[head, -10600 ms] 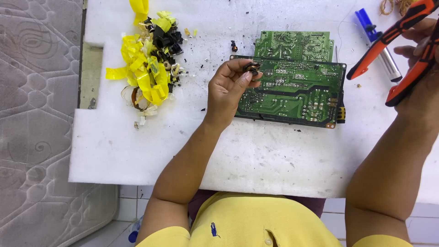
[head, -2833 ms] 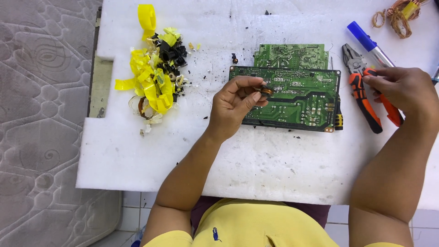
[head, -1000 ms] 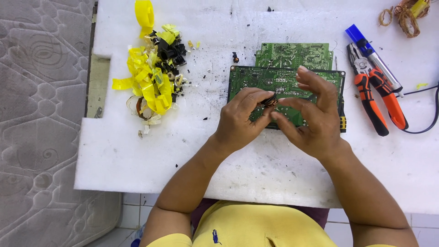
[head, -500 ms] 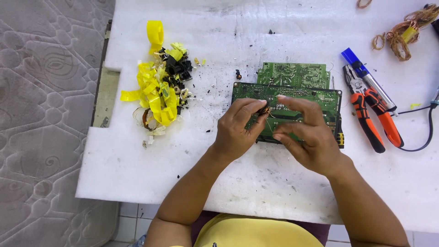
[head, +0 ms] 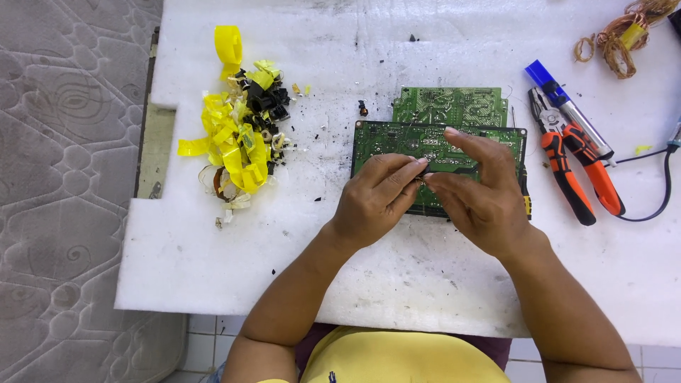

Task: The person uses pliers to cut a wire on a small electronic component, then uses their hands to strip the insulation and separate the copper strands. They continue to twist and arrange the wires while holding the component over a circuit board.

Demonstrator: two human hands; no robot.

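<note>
**Two hands pinch a small part over a green circuit board**

Both hands meet above the nearer of two green circuit boards (head: pixel 397 138), which lies flat on the white foam work surface (head: pixel 397 284). The left hand (head: pixel 372 198) has its fingers drawn together, thumb and forefinger closed on a tiny dark part (head: pixel 423 179) at their tips. The right hand (head: pixel 479 191) is curled too, its fingertips pressed to the same part from the other side; what the part is, is too small to tell. The second circuit board (head: pixel 450 106) lies just behind the first, partly overlapped by it.

To the right lie two tools side by side: one pair of orange-handled pliers (head: pixel 574 170) and one blue-capped silver pen-shaped tool (head: pixel 567 110). A black cable (head: pixel 656 191) curves in from the right edge. One bundle of copper wire (head: pixel 624 35) sits at the far right corner.

On the left is a single heap of yellow tape strips and black scraps (head: pixel 241 135). One loose dark bit (head: pixel 363 108) lies near the boards. No labels or packages can be made out.
</note>
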